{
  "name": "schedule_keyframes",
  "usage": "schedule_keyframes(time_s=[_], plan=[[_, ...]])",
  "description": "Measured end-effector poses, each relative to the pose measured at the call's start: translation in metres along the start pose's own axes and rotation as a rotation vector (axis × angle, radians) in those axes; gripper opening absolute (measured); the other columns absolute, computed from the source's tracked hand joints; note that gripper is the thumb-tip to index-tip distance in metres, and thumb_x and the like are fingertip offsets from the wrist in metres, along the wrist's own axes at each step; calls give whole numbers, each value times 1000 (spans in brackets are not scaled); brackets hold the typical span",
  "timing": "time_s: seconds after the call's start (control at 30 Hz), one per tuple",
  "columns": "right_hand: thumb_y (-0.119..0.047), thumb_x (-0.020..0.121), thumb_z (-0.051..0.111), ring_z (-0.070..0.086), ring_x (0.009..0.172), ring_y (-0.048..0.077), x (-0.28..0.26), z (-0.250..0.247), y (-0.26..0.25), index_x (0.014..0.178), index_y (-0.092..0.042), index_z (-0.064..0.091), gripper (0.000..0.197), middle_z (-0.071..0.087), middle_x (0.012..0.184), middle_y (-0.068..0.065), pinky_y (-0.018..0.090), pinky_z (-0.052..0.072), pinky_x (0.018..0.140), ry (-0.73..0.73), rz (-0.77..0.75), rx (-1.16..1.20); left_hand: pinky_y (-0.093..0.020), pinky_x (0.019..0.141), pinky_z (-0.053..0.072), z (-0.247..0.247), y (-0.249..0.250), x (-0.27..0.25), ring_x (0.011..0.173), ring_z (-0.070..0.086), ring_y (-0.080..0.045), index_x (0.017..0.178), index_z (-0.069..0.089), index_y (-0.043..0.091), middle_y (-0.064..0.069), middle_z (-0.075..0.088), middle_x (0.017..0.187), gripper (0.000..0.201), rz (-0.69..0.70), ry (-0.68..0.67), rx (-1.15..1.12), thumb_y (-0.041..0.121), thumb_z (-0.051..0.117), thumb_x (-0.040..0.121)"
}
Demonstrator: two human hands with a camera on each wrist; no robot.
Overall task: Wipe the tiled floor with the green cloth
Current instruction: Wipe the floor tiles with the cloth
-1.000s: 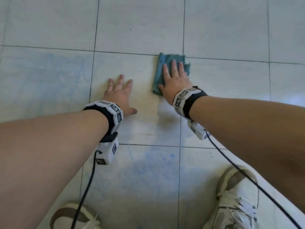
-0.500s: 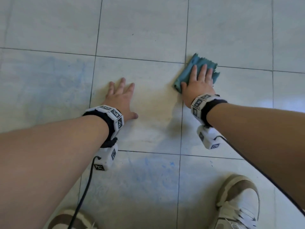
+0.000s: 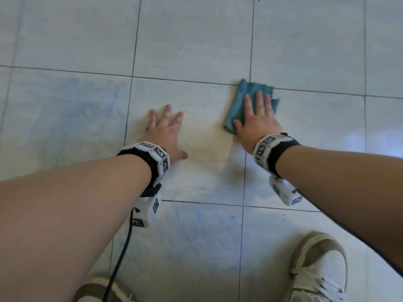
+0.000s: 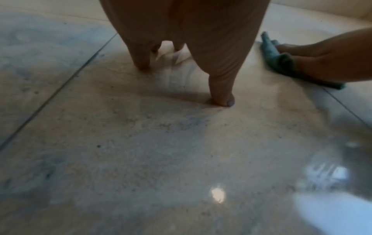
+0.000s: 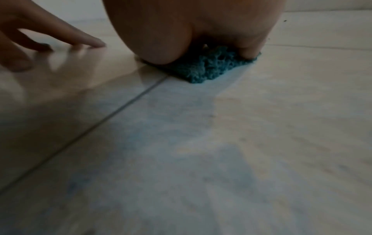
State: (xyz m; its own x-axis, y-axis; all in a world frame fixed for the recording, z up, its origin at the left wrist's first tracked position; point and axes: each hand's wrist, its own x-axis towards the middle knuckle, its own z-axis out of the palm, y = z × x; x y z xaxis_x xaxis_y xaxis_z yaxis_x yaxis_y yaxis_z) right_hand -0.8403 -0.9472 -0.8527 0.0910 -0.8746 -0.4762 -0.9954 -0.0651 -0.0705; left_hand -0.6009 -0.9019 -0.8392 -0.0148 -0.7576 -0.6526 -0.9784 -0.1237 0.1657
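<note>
So I've got my right hand (image 3: pixel 258 122) flat on the green cloth (image 3: pixel 244 99), fingers straight and together, palm pressing it into the tiled floor (image 3: pixel 196 40). No pinching or curling, it's just pinned under the palm. The cloth pokes out past my fingertips and out beside my thumb, sitting over a grout line where four tiles meet.

My guess is it handles soft and floppy: light, nubbly weave, already bunched at the heel of my palm in the right wrist view (image 5: pixel 205 66). It'll slide easily on this glossy tile, so I'd keep the pressure in the middle of it or it'll roll up under me.

Its long axis runs the same way my fingers point, away from me, with the ragged end past the fingertips.

My left hand (image 3: pixel 165 129) is spread open beside it, fingertips (image 4: pixel 221 98) planted on the bare tile, holding nothing, just propping me up.
</note>
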Motion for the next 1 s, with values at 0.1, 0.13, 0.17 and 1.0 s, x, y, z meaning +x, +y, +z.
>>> schedule_keyframes(time_s=[0.1,0.13,0.17,1.0], plan=[[-50,104,27,-10,152,34,8,-4,4,159,-15,-8,74,-15,165,15,45,4,124,13,103,50,-50,122,7,0,2,1,148,-21,-37,156,-8,34,5,-26,162,113,-11,-11,-1,49,75,81],[-50,104,27,-11,152,35,15,-6,-2,159,-15,-9,74,-15,165,16,45,4,124,12,116,60,-51,122,7,0,2,2,148,-21,-37,156,-8,34,4,-26,162,113,-12,-10,0,49,75,81],[-49,104,27,-12,152,36,22,-9,-8,159,-15,-9,74,-15,164,16,46,5,124,12,116,62,-51,122,7,0,2,2,148,-21,-37,156,-8,33,4,-25,162,113,-7,-6,1,48,75,81],[-49,105,24,-11,151,38,52,-24,-37,159,-17,-10,72,-14,164,16,49,1,123,19,-23,-20,-52,122,6,3,1,2,147,-21,-38,157,-7,33,3,-24,162,111,13,9,-3,48,73,82]])
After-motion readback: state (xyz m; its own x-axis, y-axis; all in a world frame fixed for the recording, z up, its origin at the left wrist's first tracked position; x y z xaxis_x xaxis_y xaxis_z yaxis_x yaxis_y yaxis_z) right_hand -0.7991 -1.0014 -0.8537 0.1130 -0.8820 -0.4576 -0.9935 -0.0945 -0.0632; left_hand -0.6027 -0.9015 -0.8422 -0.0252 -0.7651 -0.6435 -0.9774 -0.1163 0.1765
